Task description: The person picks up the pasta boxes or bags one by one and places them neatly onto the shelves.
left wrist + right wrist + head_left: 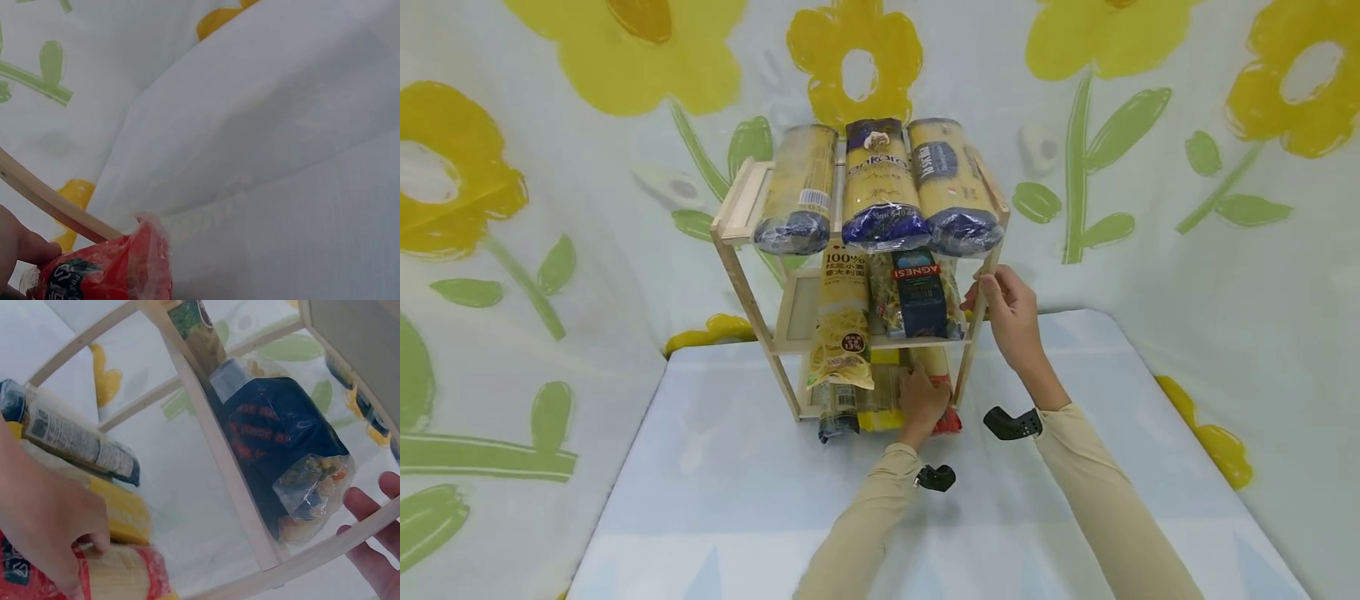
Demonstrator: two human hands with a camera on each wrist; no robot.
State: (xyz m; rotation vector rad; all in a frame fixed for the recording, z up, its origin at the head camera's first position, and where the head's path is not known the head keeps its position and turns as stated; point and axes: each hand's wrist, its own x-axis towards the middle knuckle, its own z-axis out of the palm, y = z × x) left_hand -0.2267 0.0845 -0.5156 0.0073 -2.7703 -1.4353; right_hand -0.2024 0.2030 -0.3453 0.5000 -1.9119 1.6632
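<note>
Reaching into the bottom level of a wooden rack [745, 283], my left hand [922, 402] pinches a red-ended packet of spaghetti [119, 575] between thumb and fingers. The packet's red end [112, 265] shows beside the thumb in the left wrist view. Next to it lie a yellow-ended pasta packet [122, 509] and a dark-ended pasta packet [838, 408]. My right hand [1013, 315] holds the rack's right front post, its fingers curled behind the wood [369, 528]. Close to that hand, a dark blue AGNESI pasta bag [920, 292] rests on the middle shelf.
Three large spaghetti packs, including a blue-ended one [880, 187], lie on the top shelf and jut over its front. A yellow pasta bag [842, 317] sticks out from the middle shelf. The rack stands on a pale cloth-covered table [715, 483] before a flower-patterned curtain [1150, 208].
</note>
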